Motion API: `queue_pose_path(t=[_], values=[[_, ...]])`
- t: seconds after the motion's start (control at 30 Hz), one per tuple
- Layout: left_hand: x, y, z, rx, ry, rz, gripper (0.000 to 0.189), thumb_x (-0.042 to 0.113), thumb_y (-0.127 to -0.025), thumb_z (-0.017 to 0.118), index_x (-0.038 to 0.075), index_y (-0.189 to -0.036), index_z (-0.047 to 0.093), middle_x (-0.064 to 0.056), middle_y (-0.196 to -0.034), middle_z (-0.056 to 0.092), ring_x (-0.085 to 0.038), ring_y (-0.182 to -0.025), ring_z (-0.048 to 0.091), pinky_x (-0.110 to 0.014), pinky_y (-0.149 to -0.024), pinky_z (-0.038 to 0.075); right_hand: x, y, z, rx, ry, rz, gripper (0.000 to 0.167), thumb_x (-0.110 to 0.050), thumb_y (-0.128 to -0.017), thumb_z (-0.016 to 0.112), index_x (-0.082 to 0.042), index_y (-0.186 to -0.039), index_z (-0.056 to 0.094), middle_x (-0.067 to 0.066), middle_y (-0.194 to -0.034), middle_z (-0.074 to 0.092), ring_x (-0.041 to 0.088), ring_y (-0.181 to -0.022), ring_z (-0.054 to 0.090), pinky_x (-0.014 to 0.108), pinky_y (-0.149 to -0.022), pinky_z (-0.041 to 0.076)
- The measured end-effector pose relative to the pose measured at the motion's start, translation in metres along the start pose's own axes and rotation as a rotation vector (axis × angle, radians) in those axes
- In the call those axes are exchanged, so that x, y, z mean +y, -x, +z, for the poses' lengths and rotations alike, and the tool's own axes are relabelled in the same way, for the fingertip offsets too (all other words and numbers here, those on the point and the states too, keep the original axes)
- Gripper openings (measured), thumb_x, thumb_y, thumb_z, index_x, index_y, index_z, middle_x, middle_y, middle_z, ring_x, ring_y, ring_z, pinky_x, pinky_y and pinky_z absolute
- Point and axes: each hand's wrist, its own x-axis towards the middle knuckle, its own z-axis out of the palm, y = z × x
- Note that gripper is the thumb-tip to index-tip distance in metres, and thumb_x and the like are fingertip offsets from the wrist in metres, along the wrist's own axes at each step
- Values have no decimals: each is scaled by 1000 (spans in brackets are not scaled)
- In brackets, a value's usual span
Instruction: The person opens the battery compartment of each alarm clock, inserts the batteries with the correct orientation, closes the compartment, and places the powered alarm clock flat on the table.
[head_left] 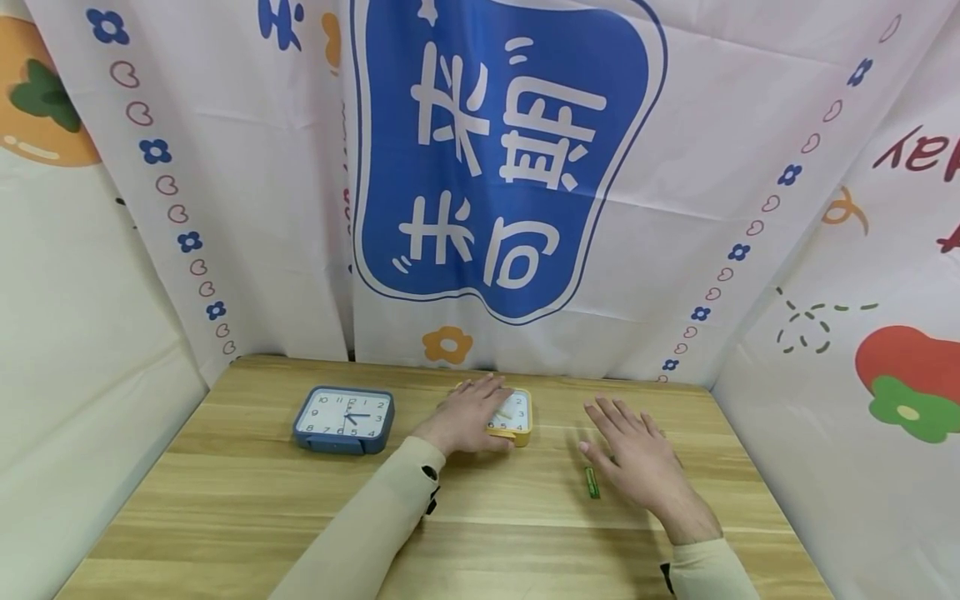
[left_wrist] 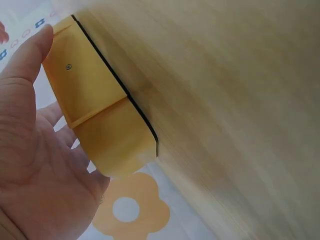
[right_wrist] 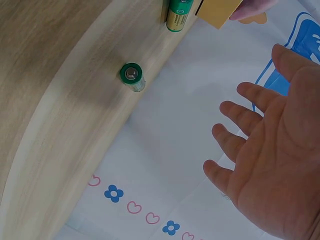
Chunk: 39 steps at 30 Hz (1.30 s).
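Note:
My left hand (head_left: 468,417) lies over the left part of a small yellow alarm clock (head_left: 520,412), its fingers extended across the white dial. In the left wrist view the thumb touches the clock's yellow side (left_wrist: 100,115), and the fingers are partly hidden behind it. My right hand (head_left: 636,457) hovers with fingers spread and holds nothing. Near its thumb, a green battery (head_left: 592,482) lies on the table. Two green batteries show in the right wrist view: one seen end-on (right_wrist: 132,76), and another battery (right_wrist: 179,15) near the yellow clock (right_wrist: 218,11).
A blue alarm clock (head_left: 345,419) with a white dial lies at the left on the wooden table (head_left: 495,533). A white printed cloth (head_left: 675,208) hangs along the table's back edge, with similar cloth at both sides.

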Motion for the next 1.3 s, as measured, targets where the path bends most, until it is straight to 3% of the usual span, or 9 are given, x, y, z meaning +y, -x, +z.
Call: queue_pose_path(t=[0.2, 0.4, 0.7, 1.03, 1.3], values=[[-3, -7, 1, -34, -22, -16, 107, 56, -100, 92, 13, -183, 41, -14, -194, 34, -38, -183, 29, -61, -153, 24, -1, 0, 0, 0, -7, -2, 72, -48, -120, 64, -12, -180, 48, 18, -189, 43, 51, -176, 39, 82, -144, 28], [-5, -10, -1, -22, -29, 3, 110, 54, -97, 95, 9, -182, 42, -16, -190, 43, -40, -179, 37, -62, -152, 27, -3, 0, 1, -1, -6, -9, 71, -46, -120, 66, -11, -180, 49, 18, -189, 44, 51, -176, 40, 82, -144, 28], [-6, -13, -3, -11, -66, -14, 111, 58, -94, 98, 13, -181, 45, -14, -185, 50, -36, -174, 47, -59, -150, 34, -3, -2, 1, 22, 1, -11, 72, -46, -120, 67, -12, -180, 48, 18, -189, 45, 50, -176, 41, 81, -143, 30], [-7, -12, -3, -24, -61, -41, 111, 59, -93, 98, 19, -182, 45, -11, -185, 52, -37, -173, 47, -62, -147, 38, -5, -5, 2, 12, -20, -3, 72, -48, -120, 66, -13, -180, 48, 17, -189, 44, 48, -176, 41, 80, -143, 31], [-8, -6, -6, -23, -73, -23, 114, 60, -91, 99, 15, -181, 46, -13, -184, 52, -39, -173, 47, -61, -148, 35, -8, -8, 1, 5, -19, -1, 71, -46, -120, 68, -13, -179, 49, 17, -188, 46, 49, -176, 42, 80, -143, 32]])
